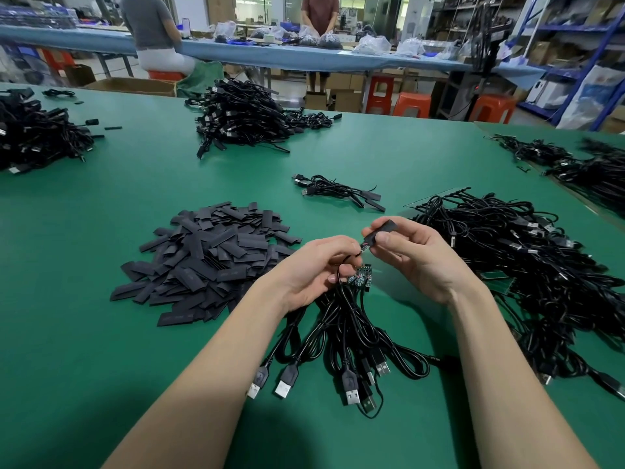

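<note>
My left hand (316, 265) grips a bundle of black USB cables (341, 340) whose plugs hang toward me over the green table (101, 350). Small green circuit boards (361, 275) on the cable ends stick out beside its fingers. Between thumb and fingers of my right hand (417, 255) is a flat black sleeve (380, 233), pinched just right of my left fingertips. One cable's bare wire end (363, 247) meets the sleeve's lower opening.
A heap of flat black sleeves (209, 255) lies left of my hands. A big tangle of cables (527, 265) sits to the right and a small bunch (334, 189) just ahead. More cable piles (243, 118) lie further back. Two people stand at a far blue bench.
</note>
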Demonstrator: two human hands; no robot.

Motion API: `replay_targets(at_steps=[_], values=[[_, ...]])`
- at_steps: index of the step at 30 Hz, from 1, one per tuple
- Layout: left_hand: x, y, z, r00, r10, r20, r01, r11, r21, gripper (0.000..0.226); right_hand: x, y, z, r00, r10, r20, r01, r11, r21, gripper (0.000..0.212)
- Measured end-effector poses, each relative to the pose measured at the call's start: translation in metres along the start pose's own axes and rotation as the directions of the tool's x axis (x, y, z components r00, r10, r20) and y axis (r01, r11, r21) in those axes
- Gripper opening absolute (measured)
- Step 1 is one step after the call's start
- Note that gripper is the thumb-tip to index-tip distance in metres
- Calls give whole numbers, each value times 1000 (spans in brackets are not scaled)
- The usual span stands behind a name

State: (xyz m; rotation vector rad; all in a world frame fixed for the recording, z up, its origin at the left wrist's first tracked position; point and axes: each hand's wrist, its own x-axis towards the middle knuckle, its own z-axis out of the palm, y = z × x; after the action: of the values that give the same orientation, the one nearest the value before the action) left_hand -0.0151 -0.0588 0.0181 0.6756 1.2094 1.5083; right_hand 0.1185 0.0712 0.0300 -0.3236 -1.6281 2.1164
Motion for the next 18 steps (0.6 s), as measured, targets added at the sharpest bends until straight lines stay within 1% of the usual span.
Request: replay_targets(at_steps=[5,10,18], values=[[0,0,-1,1000,-20,-8,19,999,-28,16,1,4,4,1000,3,-28,-1,998,65,18],[0,1,0,999,-35,-3,35,999,-42,17,0,7,6,999,31,-36,-29,998,58,16],[0,1,0,999,-42,-8,41,997,-72,17,1,8,7,999,36,-41,-33,997,64,15]])
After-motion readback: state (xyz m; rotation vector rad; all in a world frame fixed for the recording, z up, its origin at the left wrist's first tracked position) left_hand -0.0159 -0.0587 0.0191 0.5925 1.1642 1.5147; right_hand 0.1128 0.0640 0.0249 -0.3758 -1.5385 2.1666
